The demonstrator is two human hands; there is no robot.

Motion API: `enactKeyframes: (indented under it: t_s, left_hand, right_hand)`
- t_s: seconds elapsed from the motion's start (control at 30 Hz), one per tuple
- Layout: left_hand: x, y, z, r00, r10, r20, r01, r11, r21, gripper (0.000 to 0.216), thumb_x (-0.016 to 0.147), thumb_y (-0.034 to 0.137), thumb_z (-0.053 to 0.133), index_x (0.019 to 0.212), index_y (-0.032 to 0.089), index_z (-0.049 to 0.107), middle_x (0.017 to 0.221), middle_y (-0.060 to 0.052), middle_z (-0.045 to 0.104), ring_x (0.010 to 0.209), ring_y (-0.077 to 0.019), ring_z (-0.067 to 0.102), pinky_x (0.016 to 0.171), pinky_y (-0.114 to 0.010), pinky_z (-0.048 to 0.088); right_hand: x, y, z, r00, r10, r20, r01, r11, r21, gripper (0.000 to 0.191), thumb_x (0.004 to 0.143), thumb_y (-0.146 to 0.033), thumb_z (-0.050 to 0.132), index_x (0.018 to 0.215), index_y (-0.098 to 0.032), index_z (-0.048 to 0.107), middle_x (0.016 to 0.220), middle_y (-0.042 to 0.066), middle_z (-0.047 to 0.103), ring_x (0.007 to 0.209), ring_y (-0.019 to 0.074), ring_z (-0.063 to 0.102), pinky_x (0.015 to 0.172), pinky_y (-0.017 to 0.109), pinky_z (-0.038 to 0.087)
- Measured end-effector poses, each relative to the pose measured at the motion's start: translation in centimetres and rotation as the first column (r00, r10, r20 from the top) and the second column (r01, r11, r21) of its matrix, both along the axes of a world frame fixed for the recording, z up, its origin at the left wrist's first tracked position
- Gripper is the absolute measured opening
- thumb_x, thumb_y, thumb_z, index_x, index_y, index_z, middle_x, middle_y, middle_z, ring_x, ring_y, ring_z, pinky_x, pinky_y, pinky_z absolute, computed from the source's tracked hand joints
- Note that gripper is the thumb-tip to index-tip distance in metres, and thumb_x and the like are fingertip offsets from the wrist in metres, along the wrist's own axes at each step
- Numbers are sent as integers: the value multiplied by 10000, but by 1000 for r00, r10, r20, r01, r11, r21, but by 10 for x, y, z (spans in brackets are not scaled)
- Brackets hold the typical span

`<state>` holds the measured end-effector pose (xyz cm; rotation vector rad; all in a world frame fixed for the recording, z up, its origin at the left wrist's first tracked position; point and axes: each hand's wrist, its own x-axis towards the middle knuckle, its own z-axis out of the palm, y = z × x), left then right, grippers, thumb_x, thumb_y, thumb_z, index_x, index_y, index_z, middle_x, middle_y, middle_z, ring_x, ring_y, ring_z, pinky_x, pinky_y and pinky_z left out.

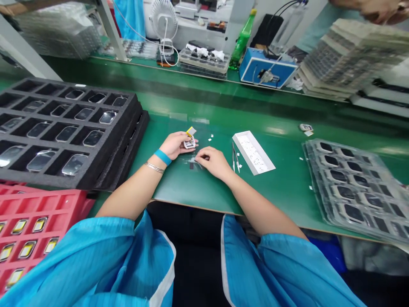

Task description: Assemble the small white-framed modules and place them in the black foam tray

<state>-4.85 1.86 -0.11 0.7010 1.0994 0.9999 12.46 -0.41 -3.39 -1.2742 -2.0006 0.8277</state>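
My left hand [176, 145] holds a small white square watch housing [189, 143], its open inside facing up. A silver piece with a yellow edge [191, 131], like a small battery, sticks up from the housing's far side. Just to the right, my right hand [211, 161] is closed in a pinch low over the table, its fingertips at a small pale, clear-looking piece [193, 160]. Whether the fingers grip that piece is too small to tell. A small dark square [191, 166] lies just below. Tweezers [235, 157] lie right of my right hand.
A white box [254, 152] with small white bits stands right of the tweezers. Black foam trays [76, 128] with watch-like parts and red trays [64, 204] fill the left. Clear trays [354, 183] stack at right. A blue device [266, 68] and fan [163, 19] stand behind.
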Motion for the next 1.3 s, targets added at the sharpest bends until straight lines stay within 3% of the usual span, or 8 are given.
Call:
enactKeyframes:
  t_s: [0.17, 0.4, 0.53, 0.7, 0.8, 0.87, 1.1, 1.3]
  left_hand:
    - [-1, 3, -5, 1000, 4, 24, -2, 997, -77, 103, 768, 26, 561, 760, 128, 556, 763, -84, 725, 730, -170, 698, 825, -420, 578]
    - [5, -2, -2, 999, 51, 21, -49, 996, -75, 111, 773, 25, 544, 725, 125, 545, 743, -74, 718, 702, -154, 683, 825, -404, 568]
    - [6, -3, -2, 998, 61, 9, -60, 996, -71, 102, 753, 24, 554, 739, 126, 555, 740, -65, 714, 701, -152, 679, 814, -393, 565]
    - [8, -3, -2, 997, 72, -20, -73, 996, -58, 90, 739, 34, 571, 740, 123, 563, 724, -55, 705, 638, -135, 654, 718, -327, 565]
    - [10, -6, 0, 996, 74, -40, -75, 997, -31, 84, 747, 44, 573, 754, 127, 558, 712, -46, 700, 609, -126, 644, 648, -279, 555]
    - [13, -9, 3, 996, 69, -64, -69, 998, 2, 98, 738, 42, 582, 777, 129, 561, 711, -44, 701, 611, -128, 648, 617, -262, 553]
    - [23, -21, 10, 986, -101, -135, 110, 992, 59, 83, 731, 56, 608, 752, 124, 565, 603, 3, 619, 519, -111, 603, 481, -233, 550]
    - [27, -24, 6, 983, -129, -130, 135, 990, 41, 88, 728, 58, 611, 756, 126, 563, 567, 17, 589, 492, -93, 580, 491, -228, 563]
  right_hand:
    - [-12, -11, 0, 972, 34, 234, -53, 995, 78, 92, 773, -131, 728, 715, -201, 717, 997, 59, 651, 961, 223, 592, 962, 425, 446]
    - [-18, -14, -1, 965, -35, 261, 26, 999, 36, 89, 806, -142, 709, 733, -192, 702, 1000, 62, 627, 985, 236, 569, 933, 424, 440]
    - [-16, -15, -2, 958, 28, 285, -42, 998, 44, 107, 858, -148, 639, 761, -191, 647, 1023, 66, 602, 1027, 251, 528, 911, 444, 432]
    - [-1, -22, 13, 966, 231, 119, -255, 930, 265, 65, 912, -198, 575, 849, -212, 584, 1035, 69, 590, 1003, 220, 535, 936, 430, 446]
    - [6, -25, 26, 986, 159, -56, -116, 878, 465, 82, 929, -260, 563, 862, -232, 600, 1014, 66, 624, 1007, 221, 574, 919, 434, 464]
    - [10, -23, 30, 981, 92, -169, 5, 865, 501, 92, 903, -273, 604, 820, -237, 619, 960, 52, 665, 954, 214, 615, 886, 423, 489]
    - [19, -6, 20, 922, -35, -387, 98, 985, 145, 128, 751, -275, 750, 697, -207, 656, 777, 17, 727, 775, 188, 683, 791, 354, 534]
    - [16, -8, 20, 935, -40, -352, 78, 992, 95, 133, 715, -246, 770, 706, -193, 648, 742, 3, 709, 724, 167, 661, 735, 316, 514]
